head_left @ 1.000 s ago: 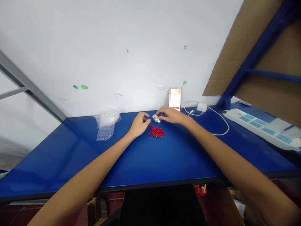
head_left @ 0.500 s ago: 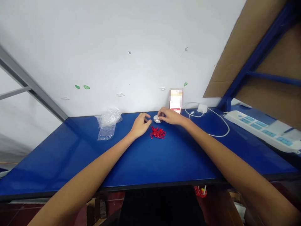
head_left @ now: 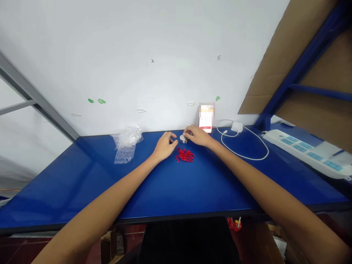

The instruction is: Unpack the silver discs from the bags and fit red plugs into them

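Note:
My right hand [head_left: 197,135] has its thumb and fingers closed on a small round silver metal piece [head_left: 183,139] on the blue table. The piece has a pale top and a shiny side that looks layered; the fingertips partly cover it. Left of it, my left hand [head_left: 165,144] rests on the table with thumb and fingers apart and nothing between them. Just in front of both hands lies a small heap of red cord loops [head_left: 186,155], with one loop a little apart at its left.
Clear plastic bags [head_left: 125,154] lie at the left back. Against the wall leans a lit phone [head_left: 205,121], partly blurred. A white cable [head_left: 255,159] with a charger [head_left: 237,127] and a white power strip [head_left: 308,152] are at the right. The table [head_left: 176,194] has a dark front edge.
The silver piece shows more of its side now, and my right fingers have shifted slightly on it. My left hand and the red loops have stayed in place.

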Available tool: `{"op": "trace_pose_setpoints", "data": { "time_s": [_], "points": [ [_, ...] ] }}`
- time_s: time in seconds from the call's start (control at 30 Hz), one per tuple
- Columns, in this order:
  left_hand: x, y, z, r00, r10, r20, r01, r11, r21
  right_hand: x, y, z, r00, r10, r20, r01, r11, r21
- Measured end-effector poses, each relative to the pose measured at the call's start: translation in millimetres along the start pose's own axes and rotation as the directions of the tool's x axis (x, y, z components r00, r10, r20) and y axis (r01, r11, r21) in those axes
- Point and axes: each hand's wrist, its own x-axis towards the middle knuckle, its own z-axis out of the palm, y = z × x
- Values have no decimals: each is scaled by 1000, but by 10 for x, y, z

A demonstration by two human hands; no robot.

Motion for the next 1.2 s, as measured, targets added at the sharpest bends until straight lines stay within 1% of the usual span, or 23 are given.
{"op": "trace_pose_setpoints", "data": {
  "time_s": [0.1,0.17,0.27,0.33,0.63,0.83,1.03,1.2],
  "points": [
    [-3,5,-2,1000,1,-2,-1,1000,-8,-41,-39,-101,999,-34,-32,32,998,-62],
    [-4,8,-3,1000,-6,1,6,1000,-6,-80,-62,-184,995,-98,-25,95,990,-103],
    [-2,11,-8,1000,-13,7,13,1000,-2,-132,-93,-281,980,-192,58,198,971,-134],
    [-1,15,-11,1000,-12,5,12,1000,-2,-150,-107,-317,972,-208,106,221,966,-136],
    [-1,33,-18,1000,-17,-3,17,1000,7,-146,-131,-420,966,-181,183,209,967,-144],
    [-1,43,-23,1000,-13,-8,13,1000,9,-150,-96,-412,974,-155,165,183,969,-167],
    [8,55,-15,1000,-27,-2,27,1000,5,-130,-97,-329,976,-175,133,194,969,-152],
    [11,54,-14,999,-33,-1,33,999,4,-114,-157,-360,970,-187,155,212,962,-171]
  ]
}}
